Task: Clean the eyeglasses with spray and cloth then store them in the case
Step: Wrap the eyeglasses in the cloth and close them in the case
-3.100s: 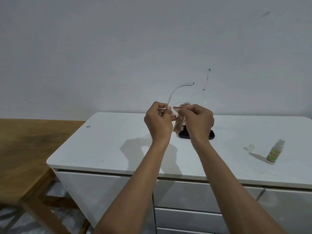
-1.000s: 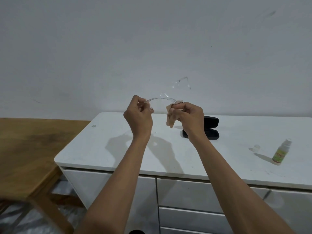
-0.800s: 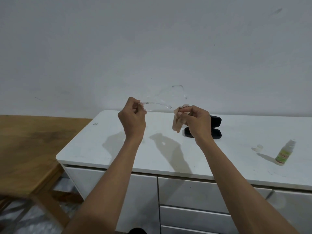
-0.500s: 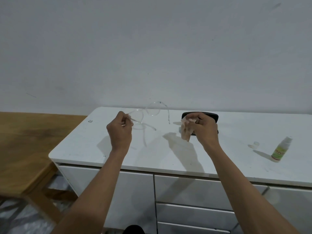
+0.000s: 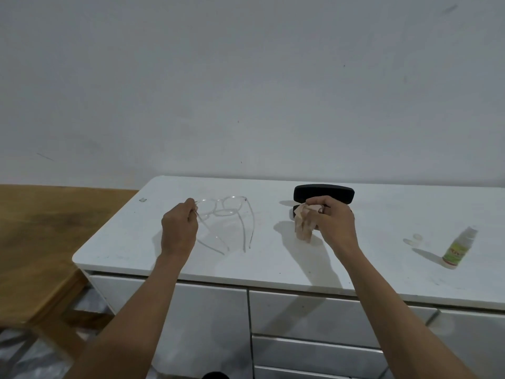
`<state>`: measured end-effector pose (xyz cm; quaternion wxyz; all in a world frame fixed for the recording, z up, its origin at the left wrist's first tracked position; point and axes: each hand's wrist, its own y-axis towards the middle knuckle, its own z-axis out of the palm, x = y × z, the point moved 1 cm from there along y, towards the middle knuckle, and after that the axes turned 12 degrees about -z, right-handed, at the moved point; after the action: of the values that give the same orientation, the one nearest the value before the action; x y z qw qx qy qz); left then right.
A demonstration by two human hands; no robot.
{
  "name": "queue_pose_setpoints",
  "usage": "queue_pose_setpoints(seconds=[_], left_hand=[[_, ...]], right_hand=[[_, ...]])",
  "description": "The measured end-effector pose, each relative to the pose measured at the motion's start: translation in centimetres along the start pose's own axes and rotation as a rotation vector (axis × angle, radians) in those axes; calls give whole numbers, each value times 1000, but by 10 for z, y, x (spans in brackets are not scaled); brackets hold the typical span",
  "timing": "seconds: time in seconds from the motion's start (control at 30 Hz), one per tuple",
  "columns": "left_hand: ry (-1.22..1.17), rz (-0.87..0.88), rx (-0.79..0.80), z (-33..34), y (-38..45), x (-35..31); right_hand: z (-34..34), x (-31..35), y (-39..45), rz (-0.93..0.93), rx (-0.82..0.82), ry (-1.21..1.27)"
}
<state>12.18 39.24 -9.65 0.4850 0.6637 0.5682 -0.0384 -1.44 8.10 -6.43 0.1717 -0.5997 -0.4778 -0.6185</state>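
Note:
Clear-framed eyeglasses (image 5: 228, 212) rest on the white cabinet top (image 5: 273, 258), temples unfolded toward me. My left hand (image 5: 179, 228) pinches the left corner of the frame. To the right, my right hand (image 5: 334, 222) is closed around a crumpled beige cloth (image 5: 303, 224), right in front of the black glasses case (image 5: 323, 194), which stands open. The small spray bottle (image 5: 459, 248) with a green-yellow label stands far right, its clear cap (image 5: 417, 237) lying beside it.
A wooden table (image 5: 41, 236) adjoins the cabinet on the left, lower than its top. A white wall rises directly behind. Drawer fronts (image 5: 314, 318) run below the cabinet's front edge. A tiny object (image 5: 142, 199) lies near the back left corner.
Both hands came down from chest height and apart. The eyeglasses went from held in the air to resting on the cabinet top; the cloth moved right, toward the case.

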Motion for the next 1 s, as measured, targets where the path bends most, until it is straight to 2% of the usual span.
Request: queue_pose_setpoints(seconds=[0.27, 0.63, 0.73, 0.8, 0.87, 0.93, 1.0], left_hand=[[50, -114, 99, -4, -1, 17], [4, -269, 214, -19, -6, 15], [-57, -283, 111, -31, -5, 9], [-99, -200, 7, -38, -3, -9], [-163, -101, -26, -37, 3, -40], [-271, -61, 91, -29, 8, -85], [-426, -112, 342, -19, 8, -132]], right_hand=[[9, 14, 2, -111, 106, 40], [8, 39, 10, -77, 148, 34], [3, 53, 18, -106, 115, -8], [-3, 61, 24, -157, 105, -55], [-11, 69, 30, -169, 98, -36], [-19, 79, 34, -171, 98, 3], [-26, 89, 37, -165, 103, 32]])
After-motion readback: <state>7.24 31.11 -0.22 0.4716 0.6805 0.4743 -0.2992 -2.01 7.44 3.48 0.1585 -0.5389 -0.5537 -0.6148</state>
